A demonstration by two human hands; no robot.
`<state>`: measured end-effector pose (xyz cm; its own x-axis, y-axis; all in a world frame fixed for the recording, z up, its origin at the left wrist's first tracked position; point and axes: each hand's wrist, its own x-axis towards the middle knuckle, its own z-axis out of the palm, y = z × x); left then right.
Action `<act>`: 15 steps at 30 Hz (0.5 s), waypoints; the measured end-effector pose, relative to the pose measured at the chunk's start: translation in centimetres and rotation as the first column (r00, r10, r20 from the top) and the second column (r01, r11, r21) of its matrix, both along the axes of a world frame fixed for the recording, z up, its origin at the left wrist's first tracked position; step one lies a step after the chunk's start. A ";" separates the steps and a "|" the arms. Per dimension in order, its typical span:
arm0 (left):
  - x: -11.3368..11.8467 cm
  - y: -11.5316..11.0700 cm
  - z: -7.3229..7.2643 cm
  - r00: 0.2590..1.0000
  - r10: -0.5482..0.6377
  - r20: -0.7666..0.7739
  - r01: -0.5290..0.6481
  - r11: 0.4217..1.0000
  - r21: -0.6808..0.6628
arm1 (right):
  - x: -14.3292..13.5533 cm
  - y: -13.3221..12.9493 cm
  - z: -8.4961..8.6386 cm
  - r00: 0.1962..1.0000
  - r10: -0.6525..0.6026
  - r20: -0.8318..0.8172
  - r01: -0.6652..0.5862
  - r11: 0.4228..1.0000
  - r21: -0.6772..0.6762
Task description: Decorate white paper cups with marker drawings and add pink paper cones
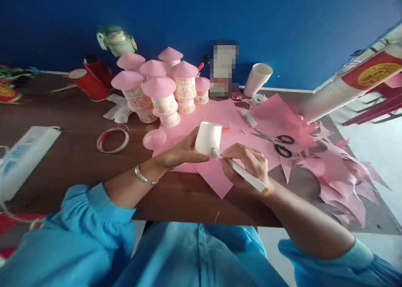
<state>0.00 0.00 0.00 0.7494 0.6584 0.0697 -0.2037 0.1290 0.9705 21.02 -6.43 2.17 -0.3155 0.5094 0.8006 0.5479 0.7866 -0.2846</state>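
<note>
My left hand [185, 152] is closed around a white paper cup [208, 135], held above the pink paper. A small dark line shows low on the cup's side. In my right hand [248, 163] is a white marker pen [248, 176], its tip at the cup's lower right edge. Beyond my left hand stand several decorated paper-cup towers [165, 103] with pink cone roofs, drawn with flowers and windows. A loose pink paper cone [154, 139] lies just left of the cup.
Black-handled scissors [279, 144] and a glue tube [249, 119] lie on pink paper sheets [216, 182]. Pink scraps [339, 178] spread at the right. A tape roll [112, 140] lies left, near red cups [89, 84]. A stack of white cups [257, 78] leans by the blue wall.
</note>
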 end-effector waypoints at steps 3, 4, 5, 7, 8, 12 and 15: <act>-0.1 -0.1 0.2 1.000 0.005 -0.004 -0.005 1.000 0.001 | 0.1 0.1 0.2 1.000 0.001 -0.007 -0.001 1.000 -0.007; -0.1 -0.2 0.3 1.000 0.006 -0.005 -0.006 1.000 0.001 | 0.1 0.1 0.3 1.000 0.002 -0.009 -0.002 1.000 -0.009; -0.1 -0.2 0.4 1.000 0.006 -0.003 -0.006 1.000 0.002 | 0.1 0.1 0.3 1.000 0.003 -0.007 -0.003 1.000 -0.011; 0.0 -0.2 0.6 1.000 0.003 -0.003 -0.003 1.000 0.000 | 0.1 0.1 0.2 1.000 0.007 -0.008 -0.007 1.000 -0.014; 0.0 -0.2 0.7 1.000 0.003 -0.001 -0.003 1.000 -0.002 | 0.1 0.1 0.2 1.000 0.009 -0.010 -0.009 1.000 -0.017; 0.1 -0.3 0.9 1.000 0.013 0.002 -0.013 1.000 0.012 | 0.1 0.0 0.2 1.000 0.018 -0.012 -0.018 1.000 -0.025; 0.1 -0.3 0.9 1.000 0.026 -0.004 -0.026 0.999 0.025 | 0.1 -0.1 0.3 0.999 0.032 -0.024 -0.032 0.999 -0.025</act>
<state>0.07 -0.30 0.89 0.7321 0.6761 0.0833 -0.2026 0.0994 0.9742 21.15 -6.54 2.46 -0.3127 0.5196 0.7951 0.5155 0.7959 -0.3175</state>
